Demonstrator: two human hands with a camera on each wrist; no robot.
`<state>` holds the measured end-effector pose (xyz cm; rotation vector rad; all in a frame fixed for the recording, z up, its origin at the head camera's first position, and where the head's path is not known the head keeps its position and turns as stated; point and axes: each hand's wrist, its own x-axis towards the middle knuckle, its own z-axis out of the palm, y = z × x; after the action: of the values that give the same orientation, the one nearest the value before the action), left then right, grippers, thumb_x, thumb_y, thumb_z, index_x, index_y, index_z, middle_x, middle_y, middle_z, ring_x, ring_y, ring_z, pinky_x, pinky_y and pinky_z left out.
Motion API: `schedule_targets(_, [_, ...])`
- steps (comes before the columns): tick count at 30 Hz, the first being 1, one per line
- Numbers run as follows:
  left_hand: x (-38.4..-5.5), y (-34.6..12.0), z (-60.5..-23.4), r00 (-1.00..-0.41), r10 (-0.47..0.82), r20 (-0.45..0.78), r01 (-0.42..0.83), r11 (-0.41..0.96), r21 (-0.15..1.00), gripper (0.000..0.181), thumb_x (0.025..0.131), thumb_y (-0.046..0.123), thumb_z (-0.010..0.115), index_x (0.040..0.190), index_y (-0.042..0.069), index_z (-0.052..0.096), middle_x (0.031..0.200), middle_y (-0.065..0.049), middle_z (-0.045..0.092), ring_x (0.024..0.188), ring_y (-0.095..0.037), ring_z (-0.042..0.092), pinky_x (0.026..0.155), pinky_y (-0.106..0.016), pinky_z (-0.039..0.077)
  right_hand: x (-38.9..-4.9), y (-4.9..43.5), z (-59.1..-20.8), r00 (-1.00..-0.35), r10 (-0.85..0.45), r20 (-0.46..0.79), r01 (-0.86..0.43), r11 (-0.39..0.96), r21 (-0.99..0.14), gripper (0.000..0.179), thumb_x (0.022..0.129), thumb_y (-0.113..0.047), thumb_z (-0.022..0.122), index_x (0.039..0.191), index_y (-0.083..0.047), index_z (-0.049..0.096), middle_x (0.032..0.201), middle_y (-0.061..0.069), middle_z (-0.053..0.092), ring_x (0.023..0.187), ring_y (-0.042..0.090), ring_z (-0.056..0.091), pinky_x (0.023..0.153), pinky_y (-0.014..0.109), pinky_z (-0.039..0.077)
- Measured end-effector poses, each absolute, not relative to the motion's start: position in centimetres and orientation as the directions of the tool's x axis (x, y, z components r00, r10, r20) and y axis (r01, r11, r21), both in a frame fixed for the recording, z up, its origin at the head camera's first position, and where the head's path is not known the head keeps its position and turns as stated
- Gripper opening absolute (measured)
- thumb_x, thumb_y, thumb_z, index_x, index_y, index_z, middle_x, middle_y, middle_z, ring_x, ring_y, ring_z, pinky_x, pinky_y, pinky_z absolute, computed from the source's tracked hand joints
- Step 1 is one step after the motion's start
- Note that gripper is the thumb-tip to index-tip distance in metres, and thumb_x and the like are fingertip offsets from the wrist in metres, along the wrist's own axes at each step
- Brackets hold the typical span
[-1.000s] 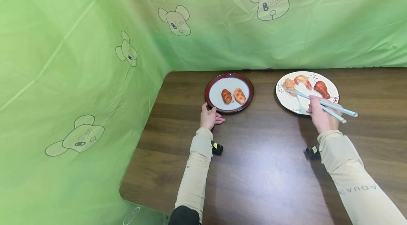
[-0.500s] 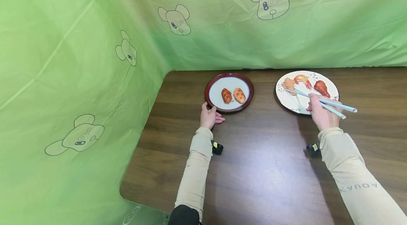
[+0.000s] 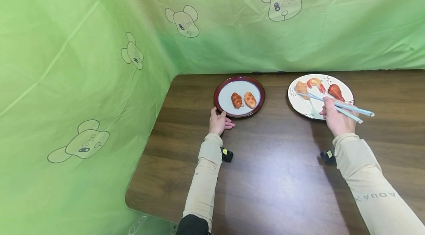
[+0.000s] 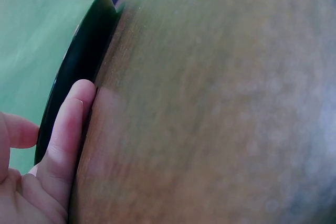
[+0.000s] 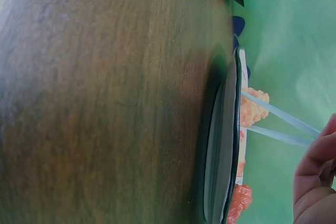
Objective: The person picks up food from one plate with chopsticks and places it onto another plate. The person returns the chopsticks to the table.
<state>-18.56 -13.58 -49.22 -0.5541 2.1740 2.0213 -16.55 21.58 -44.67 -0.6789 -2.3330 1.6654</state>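
Observation:
My right hand (image 3: 340, 121) holds a pair of pale blue chopsticks (image 3: 363, 111) over the white plate (image 3: 300, 108) with a sprig pattern. Their tips meet a breaded, fried-looking piece (image 5: 256, 103); in the right wrist view they straddle it at the plate's rim. A curled shrimp (image 3: 316, 83) and a red-brown drumstick (image 3: 336, 92) lie beside it. On the left, my left hand (image 3: 218, 122) touches the near-left rim of the red-brown-rimmed plate (image 3: 261, 98), its lower fingers stretched out. This plate bears a dark glazed piece (image 3: 237, 100) and a lighter, spotted piece (image 3: 250, 100).
Both plates stand near the back edge of the brown wooden table (image 3: 265, 176). Behind and to the left hangs a green curtain (image 3: 225, 50) with bear drawings. Black wrist devices (image 3: 227, 154) hang under both sleeves.
Over the last second the chopsticks' rear ends have risen slightly in view and drawn a little together. The left hand, both plates and the food keep their places.

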Motion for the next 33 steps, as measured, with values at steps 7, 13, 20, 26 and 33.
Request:
schedule_targets(7, [-18.7, -13.6, -49.2, -0.926, -0.179, -0.332, -0.344, 0.037, 0.938, 0.057, 0.102, 0.012, 0.039, 0.151, 0.003, 0.010, 0.064, -0.002, 0.057, 0.047, -0.008, 0.062, 0.051, -0.026, 0.060, -16.4, 21.5, -44.3, -0.883, 0.462, -0.083, 0.255, 0.322, -0.912, 0.031, 0.093, -0.042, 0.053, 0.068, -0.029, 0.066, 0.048, -0.027, 0.055, 0.045, -0.011, 0.054, 0.045, 0.007, 0.044])
schedule_targets(13, [-18.7, -13.6, -49.2, -0.926, -0.174, -0.335, -0.345, 0.029, 0.938, 0.058, 0.101, 0.011, 0.039, 0.151, 0.003, 0.010, 0.064, -0.003, 0.057, 0.047, -0.009, 0.063, 0.051, -0.026, 0.060, -16.4, 21.6, -44.2, -0.884, 0.463, -0.062, 0.223, 0.302, -0.927, 0.030, 0.094, -0.039, 0.054, 0.067, -0.031, 0.064, 0.049, -0.025, 0.056, 0.045, -0.009, 0.054, 0.044, 0.007, 0.044])
schedule_targets(20, [-18.6, -13.5, -49.3, -0.927, -0.173, -0.333, -0.342, 0.025, 0.940, 0.058, 0.101, 0.010, 0.039, 0.151, 0.003, 0.009, 0.063, -0.002, 0.056, 0.046, -0.008, 0.062, 0.050, -0.024, 0.059, -16.3, 21.6, -44.0, -0.889, 0.455, -0.053, 0.214, 0.309, -0.927, 0.024, 0.094, -0.041, 0.055, 0.071, -0.036, 0.062, 0.051, -0.026, 0.056, 0.046, -0.009, 0.055, 0.044, 0.007, 0.043])
schedule_targets(26, [-18.5, -13.5, -48.8, -0.926, -0.167, -0.338, -0.346, 0.020, 0.938, 0.058, 0.101, 0.010, 0.038, 0.151, 0.002, 0.009, 0.064, -0.003, 0.056, 0.045, -0.008, 0.062, 0.051, -0.025, 0.060, -16.4, 21.4, -43.7, -0.882, 0.470, -0.040, 0.197, 0.289, -0.937, 0.025, 0.094, -0.040, 0.057, 0.070, -0.034, 0.065, 0.051, -0.025, 0.057, 0.045, -0.007, 0.055, 0.042, 0.011, 0.039])
schedule_targets(33, [-18.7, -13.5, -49.3, -0.926, -0.179, -0.333, -0.341, 0.015, 0.940, 0.058, 0.101, 0.010, 0.039, 0.150, 0.003, 0.010, 0.064, -0.003, 0.056, 0.045, -0.009, 0.061, 0.050, -0.025, 0.059, -16.4, 20.0, -42.9, -0.897, 0.442, 0.008, 0.132, 0.284, -0.950, 0.027, 0.094, -0.037, 0.058, 0.070, -0.030, 0.065, 0.051, -0.023, 0.058, 0.044, -0.006, 0.054, 0.041, 0.011, 0.040])
